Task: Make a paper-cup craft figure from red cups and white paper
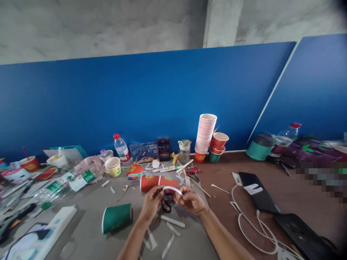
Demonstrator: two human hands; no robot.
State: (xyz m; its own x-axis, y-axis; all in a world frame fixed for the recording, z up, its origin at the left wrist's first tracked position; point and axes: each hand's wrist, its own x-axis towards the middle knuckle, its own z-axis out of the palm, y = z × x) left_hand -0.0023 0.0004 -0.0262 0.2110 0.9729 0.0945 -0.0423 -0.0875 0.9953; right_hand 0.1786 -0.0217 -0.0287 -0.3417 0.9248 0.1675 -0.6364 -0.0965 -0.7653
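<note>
A narrow white strip (pixel 172 189), bent into an arch, spans between my hands above the table. My left hand (pixel 152 200) pinches its left end, and the fingers of my right hand (pixel 192 199) are closed on the right end. Black-handled scissors (pixel 166 207) lie beneath the strip, partly hidden by my hands. Just behind, two red paper cups (pixel 149 183) lie on their sides, end to end. A green paper cup (pixel 117 218) is on its side left of my left forearm. A white-and-green tube-like stick (pixel 172 220) and white paper scraps (pixel 168 246) lie near my wrists.
A tall stack of paper cups (pixel 206 133) stands behind, beside red and green cups (pixel 218 144). A glass jar (pixel 184 151) and a water bottle (pixel 122 150) are at the back. Plastic bottles (pixel 55 187) lie left. A phone (pixel 257 191) and white cable (pixel 241 231) lie right.
</note>
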